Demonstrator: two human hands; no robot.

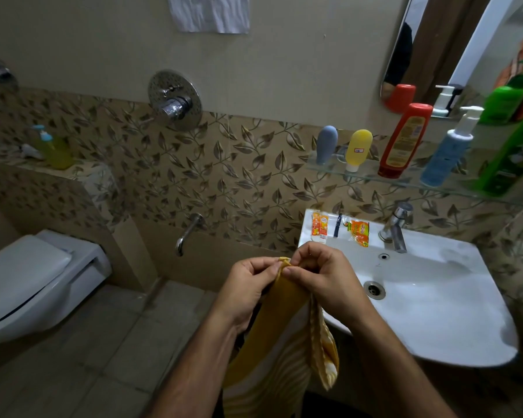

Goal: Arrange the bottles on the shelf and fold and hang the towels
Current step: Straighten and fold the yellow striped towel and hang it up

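Note:
A yellow towel with white stripes (280, 336) hangs down in front of me, left of the sink. My left hand (248, 286) and my right hand (320, 276) both pinch its top edge, close together. On the glass shelf (360, 176) above the sink stand several bottles: a grey tube (326, 144), a yellow tube (357, 149), a red bottle (405, 140), a blue pump bottle (449, 152) and a green bottle (509, 155).
A white sink (429, 297) with a tap (396, 227) is at the right, with small sachets (340, 227) on its back rim. A mirror (465, 49) hangs above the shelf. A toilet (34, 279) is at the left, with a pump bottle (53, 149) on the ledge.

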